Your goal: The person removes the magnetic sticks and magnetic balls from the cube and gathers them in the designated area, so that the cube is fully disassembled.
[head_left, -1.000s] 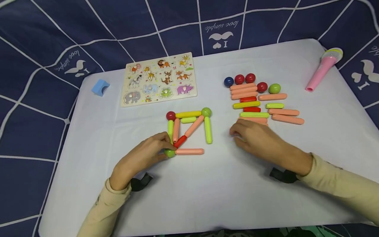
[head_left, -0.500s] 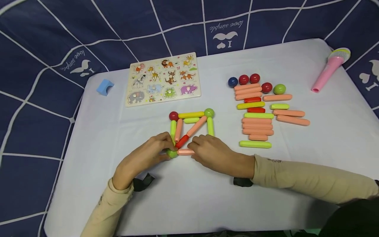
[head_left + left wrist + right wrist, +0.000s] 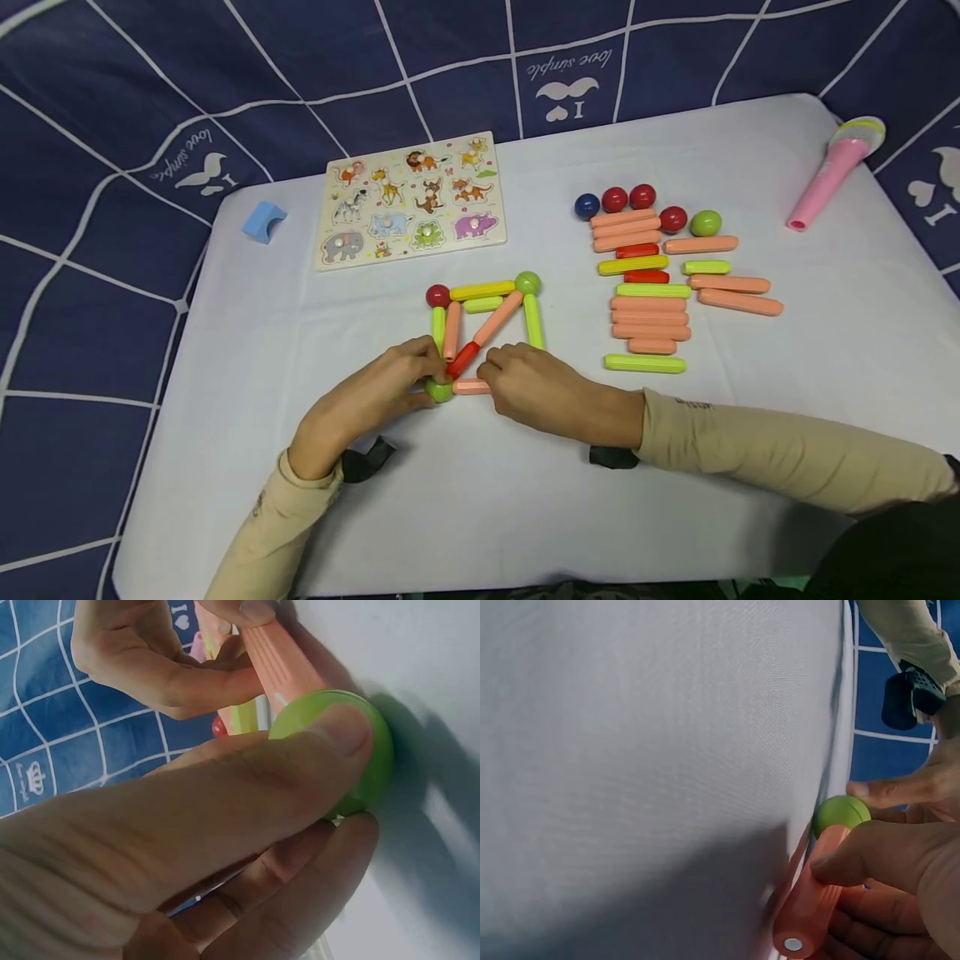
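In the head view, the left hand [image 3: 360, 404] is pinching a green ball [image 3: 439, 389] at the near left corner of a square of sticks on the white table [image 3: 525, 500]. The right hand [image 3: 543, 392] is gripping a salmon stick [image 3: 471, 386] that is lying along the near side, its end touching the ball. A red stick [image 3: 463, 358] is slanting just behind. Spare sticks and balls are lying well apart to the right, with an animal puzzle board [image 3: 411, 200] further back.

In the left wrist view, thumb and fingers [image 3: 225, 802] are clamping the green ball [image 3: 360, 750] against the salmon stick [image 3: 281, 664].

In the right wrist view, the right hand [image 3: 900, 870] is curling round the salmon stick [image 3: 814, 900], which is meeting the green ball [image 3: 840, 812].
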The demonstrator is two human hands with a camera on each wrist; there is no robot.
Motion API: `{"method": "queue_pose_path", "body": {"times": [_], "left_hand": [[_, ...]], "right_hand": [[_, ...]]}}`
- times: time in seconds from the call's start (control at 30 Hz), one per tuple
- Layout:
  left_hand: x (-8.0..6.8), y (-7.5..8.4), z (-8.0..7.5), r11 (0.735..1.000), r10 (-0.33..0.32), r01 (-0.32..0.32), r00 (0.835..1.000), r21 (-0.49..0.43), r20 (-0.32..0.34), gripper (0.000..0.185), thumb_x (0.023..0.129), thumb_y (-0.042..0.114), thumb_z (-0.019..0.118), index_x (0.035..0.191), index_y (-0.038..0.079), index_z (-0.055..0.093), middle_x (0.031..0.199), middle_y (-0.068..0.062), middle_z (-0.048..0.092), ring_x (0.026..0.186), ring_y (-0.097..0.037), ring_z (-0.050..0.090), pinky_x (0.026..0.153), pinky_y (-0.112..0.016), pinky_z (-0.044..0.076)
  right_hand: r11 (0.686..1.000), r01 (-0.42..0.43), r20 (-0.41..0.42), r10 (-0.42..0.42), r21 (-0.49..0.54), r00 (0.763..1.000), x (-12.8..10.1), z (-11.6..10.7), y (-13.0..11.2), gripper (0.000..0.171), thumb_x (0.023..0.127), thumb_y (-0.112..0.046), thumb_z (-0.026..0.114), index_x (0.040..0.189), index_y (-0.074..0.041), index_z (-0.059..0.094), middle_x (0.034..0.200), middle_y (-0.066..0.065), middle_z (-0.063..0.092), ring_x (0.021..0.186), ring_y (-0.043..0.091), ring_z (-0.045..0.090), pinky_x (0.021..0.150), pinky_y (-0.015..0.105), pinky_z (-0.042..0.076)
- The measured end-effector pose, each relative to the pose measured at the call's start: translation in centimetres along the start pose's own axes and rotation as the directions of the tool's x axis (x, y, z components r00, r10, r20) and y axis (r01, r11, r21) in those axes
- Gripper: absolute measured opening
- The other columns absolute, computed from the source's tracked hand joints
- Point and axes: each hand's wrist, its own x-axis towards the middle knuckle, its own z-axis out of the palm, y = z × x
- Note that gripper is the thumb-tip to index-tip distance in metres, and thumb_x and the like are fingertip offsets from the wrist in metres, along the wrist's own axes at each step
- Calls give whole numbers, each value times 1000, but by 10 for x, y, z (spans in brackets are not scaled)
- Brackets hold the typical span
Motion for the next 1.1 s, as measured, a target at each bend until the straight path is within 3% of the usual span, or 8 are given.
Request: {"method": "queue_pose_path", "body": {"times": [0.27,0.5,0.6,0.73,0.8,0.87,1.0,1.1], "left_hand": [[3,3,1,1000,-30,30,1000,5,-2,21,75,-1,83,90,9,72,97,3,57,90,-13,58,75,-28,55],[0,1,2,1000,-18,18,1000,1,-16,23,76,-1,83,91,11,71,97,3,56,88,-12,57,73,-29,55],[-3,0,0,1000,-16,16,1000,10,-24,23,76,-1,83,90,12,69,96,3,56,86,-12,56,72,-29,54],[-5,-2,-2,1000,-11,12,1000,8,-27,24,75,-2,83,89,13,70,97,4,56,88,-12,56,73,-30,54],[-5,-3,-4,1000,-12,12,1000,3,-23,25,75,-3,83,89,13,70,97,4,56,88,-12,56,73,-30,54],[-4,-3,-4,1000,-13,13,1000,0,-18,25,75,-3,83,89,13,70,97,4,56,88,-13,56,73,-30,54],[-2,-4,-2,1000,-19,19,1000,-15,-12,25,74,-3,83,90,12,71,97,3,56,89,-13,56,75,-31,54],[-1,-5,1,999,-14,14,1000,-36,-13,25,75,-3,83,92,11,71,98,3,57,90,-13,57,75,-32,55]], "right_hand": [[1000,9,16,-9,11,1000,-17,-7,3,22,83,-10,77,103,-3,72,91,5,68,82,16,62,74,23,54],[980,-115,-56,125,162,991,-74,-40,34,33,78,-13,85,108,-8,74,99,1,71,89,15,64,78,33,57],[959,-243,-122,261,146,957,-108,-56,57,39,71,-6,88,107,-6,73,97,4,71,87,18,64,78,40,57],[866,-492,-153,501,95,852,-150,-73,87,41,69,-2,88,106,-1,71,91,10,69,78,23,59,69,45,54],[816,-576,-148,577,51,803,-166,-78,100,38,70,-2,87,105,1,70,84,11,66,72,24,54,61,43,49],[782,-623,-146,619,23,771,-179,-78,111,35,72,-1,85,103,2,70,78,9,63,68,24,51,56,40,44],[776,-631,-166,623,8,764,-191,-70,122,26,74,1,82,97,0,69,76,8,62,67,24,53,56,44,45],[793,-609,-206,596,0,776,-194,-64,123,24,73,5,80,94,0,69,80,11,65,70,26,57,60,49,49]]}}
